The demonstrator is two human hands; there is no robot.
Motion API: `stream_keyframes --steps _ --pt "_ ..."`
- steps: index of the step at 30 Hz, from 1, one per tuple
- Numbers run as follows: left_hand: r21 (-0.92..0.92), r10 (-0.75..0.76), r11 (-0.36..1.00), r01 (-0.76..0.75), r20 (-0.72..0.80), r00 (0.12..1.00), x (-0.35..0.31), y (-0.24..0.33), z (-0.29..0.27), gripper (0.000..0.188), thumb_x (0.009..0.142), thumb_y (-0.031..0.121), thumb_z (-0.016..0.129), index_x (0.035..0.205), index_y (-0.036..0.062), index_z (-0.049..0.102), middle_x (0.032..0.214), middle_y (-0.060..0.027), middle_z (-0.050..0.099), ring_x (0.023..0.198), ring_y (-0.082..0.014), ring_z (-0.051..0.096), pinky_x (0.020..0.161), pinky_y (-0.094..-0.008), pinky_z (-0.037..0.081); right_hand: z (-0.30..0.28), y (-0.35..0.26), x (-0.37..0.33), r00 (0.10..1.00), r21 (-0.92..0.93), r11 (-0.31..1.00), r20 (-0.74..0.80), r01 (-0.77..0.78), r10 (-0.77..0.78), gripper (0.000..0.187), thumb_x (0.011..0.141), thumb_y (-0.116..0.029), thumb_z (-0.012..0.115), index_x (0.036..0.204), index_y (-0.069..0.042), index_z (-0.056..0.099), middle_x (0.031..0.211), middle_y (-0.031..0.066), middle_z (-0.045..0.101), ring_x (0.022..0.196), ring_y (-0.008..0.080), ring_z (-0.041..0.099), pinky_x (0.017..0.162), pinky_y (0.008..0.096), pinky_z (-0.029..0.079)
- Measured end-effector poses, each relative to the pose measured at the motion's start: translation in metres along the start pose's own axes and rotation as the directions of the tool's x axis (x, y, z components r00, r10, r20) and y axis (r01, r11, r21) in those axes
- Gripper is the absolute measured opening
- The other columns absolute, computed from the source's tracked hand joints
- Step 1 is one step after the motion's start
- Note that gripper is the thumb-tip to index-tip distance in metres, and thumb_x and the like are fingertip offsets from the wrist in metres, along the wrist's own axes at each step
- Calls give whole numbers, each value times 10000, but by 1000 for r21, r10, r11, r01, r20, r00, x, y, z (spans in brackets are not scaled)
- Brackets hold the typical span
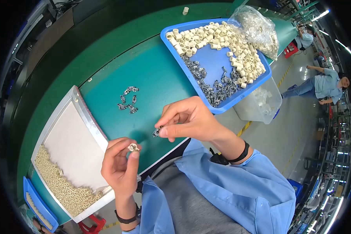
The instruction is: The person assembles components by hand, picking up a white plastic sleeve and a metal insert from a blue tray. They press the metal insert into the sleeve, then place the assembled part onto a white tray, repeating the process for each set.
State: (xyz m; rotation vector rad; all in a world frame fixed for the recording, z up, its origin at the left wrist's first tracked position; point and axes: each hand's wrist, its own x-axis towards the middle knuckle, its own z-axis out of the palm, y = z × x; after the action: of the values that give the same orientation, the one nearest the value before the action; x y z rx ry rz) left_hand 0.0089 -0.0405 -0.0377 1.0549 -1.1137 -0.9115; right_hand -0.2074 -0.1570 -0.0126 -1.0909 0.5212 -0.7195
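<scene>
My left hand (119,165) pinches a small cream ring-shaped sleeve (133,147) between thumb and fingertips; something metallic shows inside its opening. Just right of it and slightly farther away, my right hand (195,119) grips a small shiny metal clip (156,132) by thumb and forefinger. The two pieces are apart. Ahead of my hands, a loose cluster of metal clips (128,92) lies on the green tabletop (105,80). Beyond my right hand, a blue tray (202,93) holds cream sleeves (206,37) on its far and right sides and dark metal clips (218,91) nearer me.
To the left, a white-framed tray (93,121) carries many small cream pieces (62,187). A clear bag (257,29) leans on the blue tray's far corner. Beneath that tray is a translucent bin (261,103). A person (325,84) in light blue stands in the aisle at right.
</scene>
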Motion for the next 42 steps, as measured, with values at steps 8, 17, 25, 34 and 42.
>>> stream_keyframes --steps 8,17,25,34,42 --pt "-134 5 991 8 99 995 -1 11 8 302 888 -140 647 1188 -106 644 1150 -230 623 967 -260 670 849 -365 578 15 -25 4 809 -524 624 283 580 -515 182 800 -24 854 948 38 767 836 117 716 636 179 679 536 267 508" --pt "-78 40 996 -34 79 996 -6 16 4 309 872 -119 674 1181 -116 668 1138 -237 639 964 -246 655 812 -327 550 25 -31 20 671 -528 422 501 737 -546 157 801 -86 852 871 11 751 791 61 668 561 174 624 467 285 468" --pt "4 22 1000 -23 73 997 -9 16 5 313 854 -105 692 1167 -105 695 1116 -220 658 951 -217 640 751 -273 510 25 -35 19 714 -585 411 527 698 -461 130 825 -112 834 872 -23 752 789 35 656 561 154 618 467 290 464" --pt "-86 -25 996 31 74 997 -15 10 0 362 841 -61 753 1200 -65 711 1055 -185 682 800 -163 631 626 -224 479 25 -34 15 730 -601 416 533 683 -428 139 828 -117 828 880 -24 738 798 32 651 578 157 619 471 293 462" --pt "-248 -29 968 36 31 999 -16 2 0 361 867 9 773 1217 -51 705 1077 -213 677 855 -183 646 728 -272 530 30 -13 3 657 -688 181 529 703 -537 174 849 -126 778 953 -3 713 780 20 556 572 174 567 483 306 440"
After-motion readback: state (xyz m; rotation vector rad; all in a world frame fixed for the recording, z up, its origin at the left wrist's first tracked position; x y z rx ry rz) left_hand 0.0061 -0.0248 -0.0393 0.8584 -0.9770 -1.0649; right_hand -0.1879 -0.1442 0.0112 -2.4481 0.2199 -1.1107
